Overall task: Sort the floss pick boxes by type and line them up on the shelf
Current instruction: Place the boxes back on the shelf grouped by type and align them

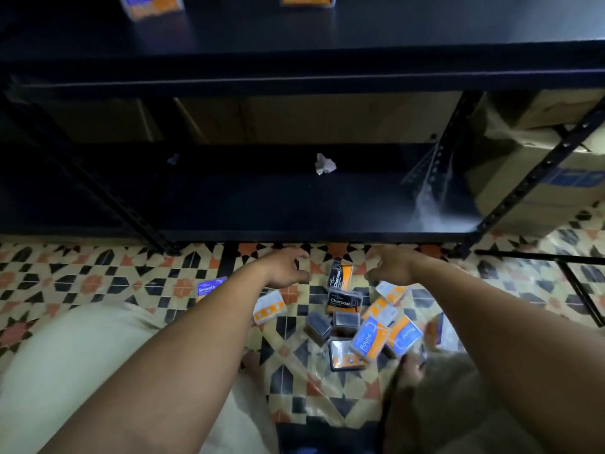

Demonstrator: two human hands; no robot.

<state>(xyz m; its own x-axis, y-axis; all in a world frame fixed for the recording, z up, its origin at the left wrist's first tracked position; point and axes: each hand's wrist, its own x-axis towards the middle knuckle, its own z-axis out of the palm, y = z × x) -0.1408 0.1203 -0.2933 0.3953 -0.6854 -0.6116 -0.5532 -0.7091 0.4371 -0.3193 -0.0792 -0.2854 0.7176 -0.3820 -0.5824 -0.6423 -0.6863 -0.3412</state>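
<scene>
Fingers (302, 276) of the left hand (283, 268) and of the right hand (394, 265) are loosely curled and apart, holding nothing as far as the blur lets me tell. In the gap between the two sets of fingertips, near both but touching neither, a Charcoal box (340, 274) lies on the tiled floor (98, 273). A second Charcoal box (343, 301) sits just behind it, toward the person. Further back from the right fingers lies the jumble: two Round boxes (370, 339), dark ones and white-and-orange ones, overlapping. A Smooth box (209, 287) lies alone, well out from the left fingers. Beyond the fingertips, the bottom shelf (294, 208) carries a crumpled paper scrap (325, 163). Two orange boxes (150, 4) show on the upper shelf (425, 24). To my eye the sorting has barely begun, with most boxes unsorted on the floor.
</scene>
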